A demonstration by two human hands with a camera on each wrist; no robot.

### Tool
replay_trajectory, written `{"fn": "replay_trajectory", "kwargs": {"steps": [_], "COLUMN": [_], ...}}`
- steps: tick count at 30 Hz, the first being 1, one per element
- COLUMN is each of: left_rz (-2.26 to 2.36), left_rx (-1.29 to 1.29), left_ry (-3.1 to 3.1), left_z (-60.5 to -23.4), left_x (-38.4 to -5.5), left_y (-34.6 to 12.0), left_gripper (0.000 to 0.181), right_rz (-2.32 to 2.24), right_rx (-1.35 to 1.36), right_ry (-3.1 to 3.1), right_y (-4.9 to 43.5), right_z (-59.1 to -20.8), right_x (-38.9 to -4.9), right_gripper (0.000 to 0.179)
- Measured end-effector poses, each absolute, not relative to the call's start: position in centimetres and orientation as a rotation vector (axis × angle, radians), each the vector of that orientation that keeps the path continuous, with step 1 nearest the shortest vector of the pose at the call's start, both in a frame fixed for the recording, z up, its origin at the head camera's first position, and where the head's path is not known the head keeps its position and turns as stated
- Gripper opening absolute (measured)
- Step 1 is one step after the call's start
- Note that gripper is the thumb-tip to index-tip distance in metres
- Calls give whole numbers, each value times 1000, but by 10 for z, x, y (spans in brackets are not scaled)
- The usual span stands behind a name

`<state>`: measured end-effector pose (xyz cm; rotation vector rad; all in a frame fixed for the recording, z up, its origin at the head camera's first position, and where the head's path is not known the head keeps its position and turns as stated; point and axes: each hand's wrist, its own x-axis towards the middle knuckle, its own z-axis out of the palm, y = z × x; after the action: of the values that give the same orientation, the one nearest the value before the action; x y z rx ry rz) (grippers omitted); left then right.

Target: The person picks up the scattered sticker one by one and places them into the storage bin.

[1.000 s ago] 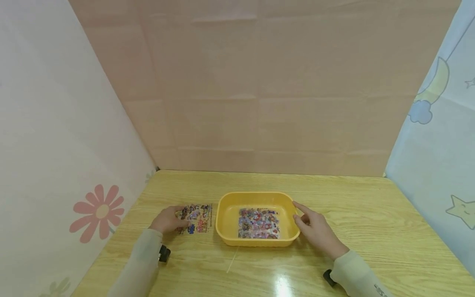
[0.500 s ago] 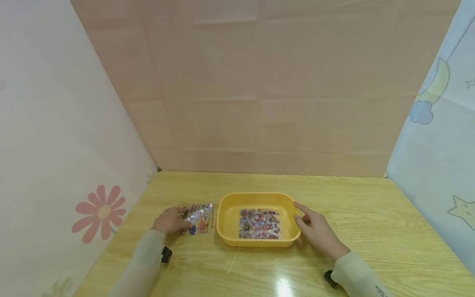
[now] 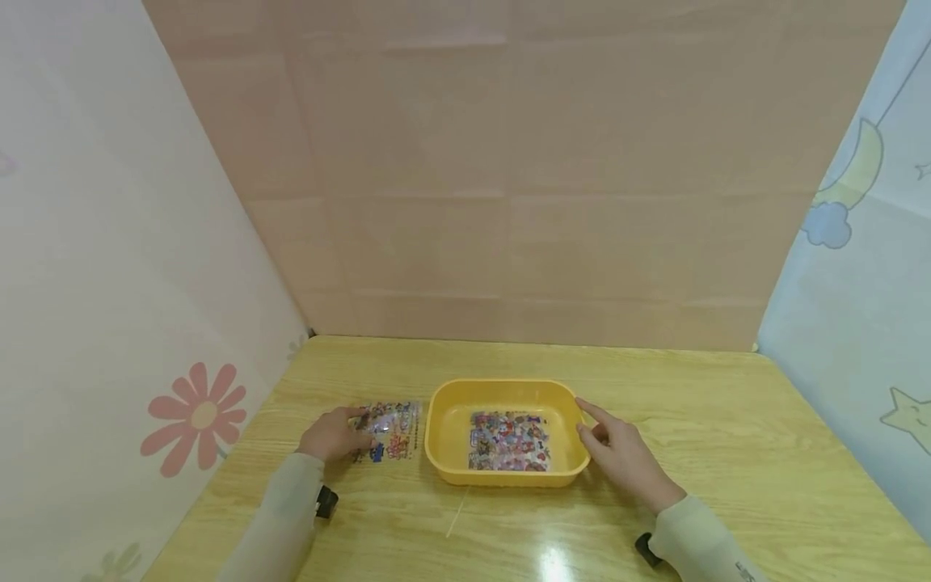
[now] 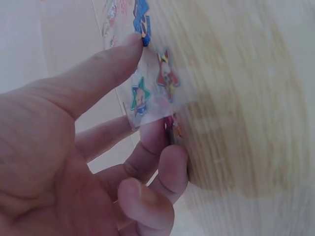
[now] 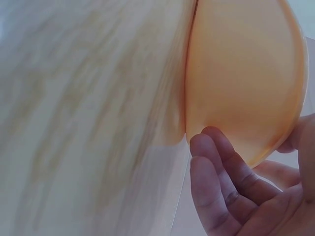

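My left hand [image 3: 334, 434] pinches the left edge of a clear plastic packet [image 3: 396, 432] printed with colourful cartoon stickers, left of the tray. In the left wrist view, the thumb lies on the packet's [image 4: 165, 78] near face and curled fingers are behind it. A yellow plastic tray [image 3: 505, 478] with rounded corners stands mid-table. Inside it lies a similar sticker packet [image 3: 509, 442]. My right hand [image 3: 618, 453] holds the tray's right end, thumb at the rim and fingers against the outer wall [image 5: 236, 78].
The wood-grain table [image 3: 713, 420] carries a thin pale strip [image 3: 457, 513] in front of the tray. A brown paper backdrop [image 3: 509, 202] rises behind. Light printed sheets with a flower [image 3: 202, 416] and a star [image 3: 909, 414] flank the table.
The glare on the left packet has brightened and then faded as it shifted slightly under my left hand. My right hand keeps its hold on the tray. The view has drifted a little.
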<state>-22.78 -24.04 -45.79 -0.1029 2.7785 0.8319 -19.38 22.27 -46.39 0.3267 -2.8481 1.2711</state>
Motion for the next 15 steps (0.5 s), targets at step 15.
{"fn": "replay_trajectory", "kwargs": {"steps": [15], "left_rz": [859], "left_rx": [-25], "left_ry": [2772], "left_z": [-452], "left_x": [-227], "left_y": [-243], "left_gripper": [84], "right_rz": [1277], "right_rx": [324], "right_ry": [-2865], "right_y": [224], "right_z": [-465], "right_x": [-194], "right_gripper": [54]}}
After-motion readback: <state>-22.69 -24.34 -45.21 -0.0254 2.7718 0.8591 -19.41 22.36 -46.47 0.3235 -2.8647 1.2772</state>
